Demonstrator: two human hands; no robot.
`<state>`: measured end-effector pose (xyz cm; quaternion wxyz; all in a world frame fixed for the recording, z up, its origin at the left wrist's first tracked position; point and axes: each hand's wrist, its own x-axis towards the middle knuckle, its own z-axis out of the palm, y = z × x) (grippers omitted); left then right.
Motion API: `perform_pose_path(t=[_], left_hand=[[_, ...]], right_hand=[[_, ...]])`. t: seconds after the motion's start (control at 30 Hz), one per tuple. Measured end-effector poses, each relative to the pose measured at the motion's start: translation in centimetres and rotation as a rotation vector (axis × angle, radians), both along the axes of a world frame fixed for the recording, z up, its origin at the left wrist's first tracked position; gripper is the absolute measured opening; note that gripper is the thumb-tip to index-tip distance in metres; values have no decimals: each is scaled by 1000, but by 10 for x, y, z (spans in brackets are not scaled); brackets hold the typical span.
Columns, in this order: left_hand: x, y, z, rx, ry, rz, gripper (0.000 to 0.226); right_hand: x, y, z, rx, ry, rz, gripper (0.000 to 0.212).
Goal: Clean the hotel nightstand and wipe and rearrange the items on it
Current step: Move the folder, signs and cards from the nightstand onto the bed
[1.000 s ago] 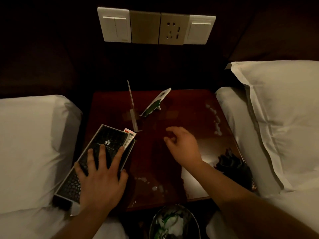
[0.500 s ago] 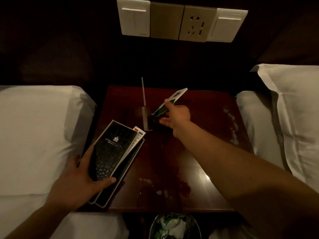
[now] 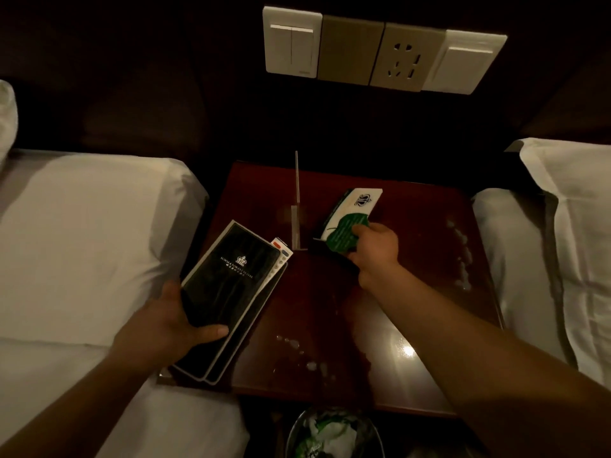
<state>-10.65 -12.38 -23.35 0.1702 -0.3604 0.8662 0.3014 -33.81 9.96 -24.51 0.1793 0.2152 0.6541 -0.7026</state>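
Observation:
A dark red wooden nightstand [image 3: 429, 259] stands between two beds. My left hand [image 3: 165, 320] grips a stack of black hotel folders [image 3: 231, 285] at its lower left corner, over the nightstand's left edge; a remote control [image 3: 281, 256] pokes out beneath the top folder. My right hand [image 3: 373, 249] holds a green and white card [image 3: 350, 219] by its lower end, tilted above the tabletop. A clear acrylic sign holder [image 3: 297, 200] stands upright just left of the card. Wet droplets [image 3: 463, 256] lie along the right side and near the front.
White beds lie on the left [image 3: 82, 259] and right [image 3: 568, 259] of the nightstand. A switch and socket panel [image 3: 380, 54] is on the wall above. A waste bin [image 3: 334, 434] with crumpled rubbish stands below the nightstand's front edge.
My right hand reached forward to the green and white card and took hold of it. My left hand shifted from flat on the folders to gripping their lower corner.

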Motion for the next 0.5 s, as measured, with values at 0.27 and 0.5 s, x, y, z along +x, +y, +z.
perform_pose_path(t=[0.27, 0.5], left_hand=[[15, 16, 5, 328, 138, 225, 67], [54, 40, 4, 574, 430, 532, 43]], right_hand=[[43, 40, 25, -122, 8, 65, 13], [72, 55, 50, -148, 59, 158, 16]])
